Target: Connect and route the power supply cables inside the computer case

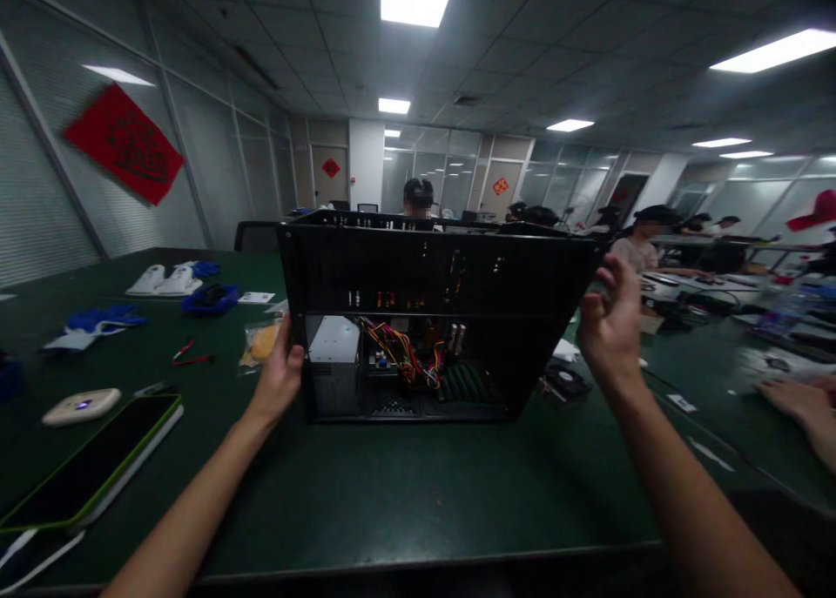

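A: Where is the computer case (392, 270) now?
B: It is upright in front of you, over the middle of the green table (418, 493), between your two hands. Its lower edge is at or just above the tabletop; I can't tell which.

A: What does your left hand (279, 376) do?
B: It grips the left edge of the case, with your thumb on the near side and your fingers going out of sight round the side.

A: And your right hand (612, 328)?
B: It is raised beside the upper right corner, palm towards the case, fingers loosely bent. I can't tell whether your fingertips touch the metal or stop just beside it.

A: What shows inside the case?
B: The side facing you is open low down. You see a grey metal box (336, 363) at the left and a tangle of coloured wires (411, 359) beside it.

A: What lies to your left?
B: Nearest you is a phone (97, 463) with a green edge, with a white cable (49, 563) by its near end. Farther off are blue gloves (108, 319), a red-handled tool (196, 359) and a blue tray (228, 302). A clear bag (261, 346) with something yellow inside lies near your left hand.

A: And on the right?
B: Another person's hand (800, 402) rests at the far right, well apart from yours.
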Tool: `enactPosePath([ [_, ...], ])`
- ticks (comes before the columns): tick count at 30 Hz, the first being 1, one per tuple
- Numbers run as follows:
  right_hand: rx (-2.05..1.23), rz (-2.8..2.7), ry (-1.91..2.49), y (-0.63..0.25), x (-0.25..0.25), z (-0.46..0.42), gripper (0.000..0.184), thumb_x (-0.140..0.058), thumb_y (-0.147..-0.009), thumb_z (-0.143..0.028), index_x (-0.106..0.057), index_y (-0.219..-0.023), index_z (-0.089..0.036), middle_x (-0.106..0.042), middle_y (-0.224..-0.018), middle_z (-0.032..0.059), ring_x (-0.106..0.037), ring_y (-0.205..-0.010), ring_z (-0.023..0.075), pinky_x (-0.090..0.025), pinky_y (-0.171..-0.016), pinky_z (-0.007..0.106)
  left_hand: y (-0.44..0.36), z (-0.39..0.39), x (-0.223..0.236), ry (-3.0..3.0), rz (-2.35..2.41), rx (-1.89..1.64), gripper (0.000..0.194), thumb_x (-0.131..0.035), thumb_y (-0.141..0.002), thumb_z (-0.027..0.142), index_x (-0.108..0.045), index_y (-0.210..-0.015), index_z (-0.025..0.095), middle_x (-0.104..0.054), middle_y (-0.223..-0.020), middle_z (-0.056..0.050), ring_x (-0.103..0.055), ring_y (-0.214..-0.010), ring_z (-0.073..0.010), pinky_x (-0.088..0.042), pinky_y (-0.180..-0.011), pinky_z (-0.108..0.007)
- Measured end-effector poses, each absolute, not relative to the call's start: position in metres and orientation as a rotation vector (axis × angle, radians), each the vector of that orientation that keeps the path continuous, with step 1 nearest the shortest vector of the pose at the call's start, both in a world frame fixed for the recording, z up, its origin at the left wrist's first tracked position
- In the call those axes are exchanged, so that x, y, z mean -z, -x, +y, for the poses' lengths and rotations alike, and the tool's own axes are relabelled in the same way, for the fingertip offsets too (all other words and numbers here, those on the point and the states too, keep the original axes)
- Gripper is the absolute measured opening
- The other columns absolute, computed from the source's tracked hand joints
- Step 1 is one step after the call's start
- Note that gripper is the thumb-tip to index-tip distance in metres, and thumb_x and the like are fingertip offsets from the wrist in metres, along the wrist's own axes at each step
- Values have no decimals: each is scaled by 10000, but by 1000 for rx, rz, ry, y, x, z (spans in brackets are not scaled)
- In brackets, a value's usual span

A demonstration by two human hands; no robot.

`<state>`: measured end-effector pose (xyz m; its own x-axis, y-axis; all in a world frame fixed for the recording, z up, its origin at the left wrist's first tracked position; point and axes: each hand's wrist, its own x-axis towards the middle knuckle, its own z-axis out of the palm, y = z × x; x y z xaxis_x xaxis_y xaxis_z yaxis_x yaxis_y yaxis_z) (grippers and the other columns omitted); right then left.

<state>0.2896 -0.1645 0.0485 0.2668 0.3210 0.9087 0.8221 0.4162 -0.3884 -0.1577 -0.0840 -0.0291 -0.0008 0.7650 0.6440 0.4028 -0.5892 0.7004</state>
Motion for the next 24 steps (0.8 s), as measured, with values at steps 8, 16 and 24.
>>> enactPosePath([
  [8,-25,-1162,1245,-284,7,-110,882,-316,-854,-828,-584,-1294,-112,-625,-1287,195,-546,-1238,330,-388,-1078,471,134,-50,-7,-1632,1308,-1694,858,-273,-853,821,-654,-1150,113,-682,-1195,-190,-535,-1290,-379,-401,-1127,-523],
  [16,-150,-1173,1208,-301,-13,-65,788,-444,-843,-782,-639,-1209,-111,-696,-1115,125,-616,-1071,282,-464,-970,399,117,-23,-32,-1519,1113,-1664,846,-386,-805,841,-658,-1189,137,-746,-1071,-141,-645,-1150,-340,-537,-987,-437],
  [24,-217,-1183,1192,-305,-32,-24,754,-539,-756,-801,-682,-1076,-134,-705,-957,77,-628,-972,269,-482,-921,392,113,13,-55,-1611,1157,-1561,768,-330,-900,745,-663,-1194,119,-766,-982,-135,-707,-1009,-300,-582,-879,-396],
])
